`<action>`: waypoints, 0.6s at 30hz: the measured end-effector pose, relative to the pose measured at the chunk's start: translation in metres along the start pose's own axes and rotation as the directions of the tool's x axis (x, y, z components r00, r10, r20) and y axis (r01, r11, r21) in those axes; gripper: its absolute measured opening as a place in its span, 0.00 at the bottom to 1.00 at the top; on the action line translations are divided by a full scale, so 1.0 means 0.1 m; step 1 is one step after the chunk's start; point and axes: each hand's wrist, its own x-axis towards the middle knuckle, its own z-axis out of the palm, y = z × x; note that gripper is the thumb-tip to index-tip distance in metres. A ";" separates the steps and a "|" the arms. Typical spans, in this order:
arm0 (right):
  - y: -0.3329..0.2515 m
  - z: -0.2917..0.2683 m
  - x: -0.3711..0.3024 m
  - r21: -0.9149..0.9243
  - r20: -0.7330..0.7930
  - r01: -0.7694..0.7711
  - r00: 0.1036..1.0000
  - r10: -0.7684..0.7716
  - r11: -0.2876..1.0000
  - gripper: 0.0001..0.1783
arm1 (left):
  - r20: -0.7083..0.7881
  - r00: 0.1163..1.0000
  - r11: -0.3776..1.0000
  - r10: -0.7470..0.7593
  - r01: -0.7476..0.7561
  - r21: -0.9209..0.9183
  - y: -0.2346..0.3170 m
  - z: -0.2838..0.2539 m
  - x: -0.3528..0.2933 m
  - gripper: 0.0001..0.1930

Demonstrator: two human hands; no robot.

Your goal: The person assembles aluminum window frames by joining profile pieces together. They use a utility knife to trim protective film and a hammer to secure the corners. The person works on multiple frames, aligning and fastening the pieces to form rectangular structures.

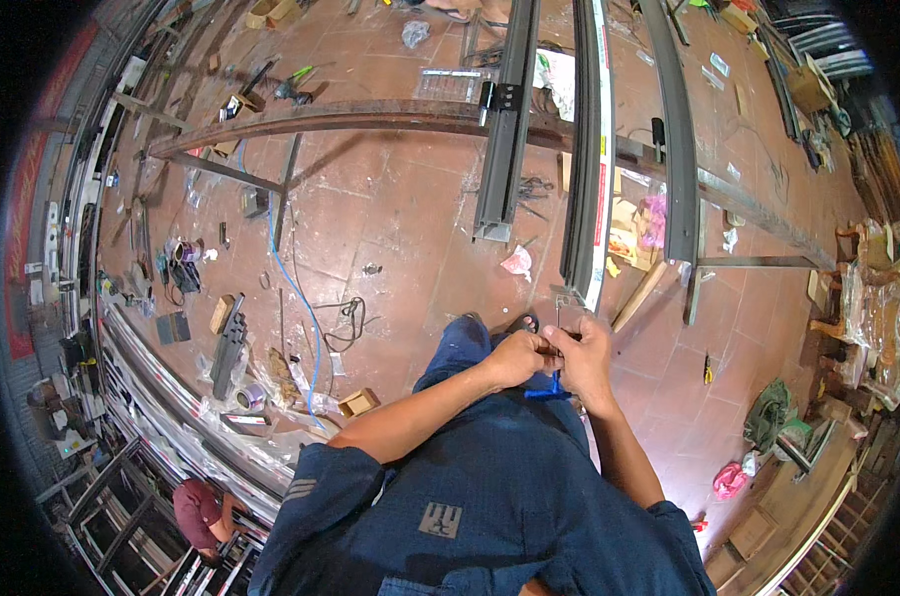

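Note:
In front of my waist, my left hand (522, 360) and my right hand (585, 356) meet with their fingers closed. Below the fingers shows the blue T-shaped handle (547, 389) of a small tool. From above my right fingers a thin metal rod (559, 316) sticks up, seemingly part of the same tool. My right hand pinches the tool; whatever my left fingertips grip is hidden. Just beyond the hands ends a long dark metal profile (584, 199) with a white printed strip along it.
Two more dark profiles (507, 139) (676, 149) lie across a rusty steel frame (370, 117). Cables, boxes and scraps litter the tiled floor, with a blue hose (289, 268) at left. Another person (202, 517) bends over metal frames at lower left. A wooden bench (797, 497) stands at right.

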 end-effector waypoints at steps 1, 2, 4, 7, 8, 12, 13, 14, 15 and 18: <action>-0.03 -0.05 -0.02 -0.101 0.013 0.008 1.000 -0.007 0.995 0.15 | -0.035 0.999 0.997 -0.022 0.024 0.076 0.07 0.04 -0.04 0.11; -0.07 -0.08 -0.05 -0.200 0.026 0.017 1.000 -0.012 0.980 0.15 | -0.071 0.997 0.987 -0.041 0.052 0.151 0.10 0.06 -0.05 0.11; -0.27 -0.08 -0.04 -0.123 0.079 -0.022 0.996 0.032 0.992 0.15 | -0.115 0.992 0.972 -0.048 0.073 0.223 0.11 0.06 -0.01 0.11; -0.28 -0.09 -0.02 0.002 0.174 -0.142 0.975 0.139 0.990 0.14 | -0.069 0.998 0.977 -0.016 0.030 0.211 0.15 -0.01 0.01 0.12; -0.30 -0.05 0.01 0.111 0.218 -0.181 0.964 0.154 0.977 0.14 | -0.034 0.999 0.983 0.001 0.006 0.185 0.16 -0.07 -0.01 0.13; -0.16 -0.09 -0.01 0.215 0.251 -0.296 0.938 0.240 0.931 0.15 | 0.241 0.970 0.983 0.013 0.032 -0.181 0.13 -0.28 0.02 0.13; -0.17 -0.07 -0.01 0.229 0.247 -0.309 0.936 0.251 0.923 0.15 | 0.279 0.960 0.991 -0.019 0.054 -0.119 0.32 -0.34 -0.02 0.13; -0.09 -0.08 -0.02 0.248 0.253 -0.325 0.931 0.262 0.913 0.16 | 0.287 0.958 0.995 -0.021 0.050 -0.092 0.26 -0.35 0.02 0.12; -0.08 -0.06 -0.04 0.278 0.244 -0.341 0.929 0.278 0.898 0.15 | 0.293 0.956 0.997 -0.025 0.045 -0.059 0.21 -0.36 0.04 0.12; -0.16 0.03 -0.08 0.371 0.234 -0.412 0.909 0.346 0.832 0.13 | 0.284 0.957 0.998 -0.056 0.049 0.030 0.17 -0.39 0.06 0.12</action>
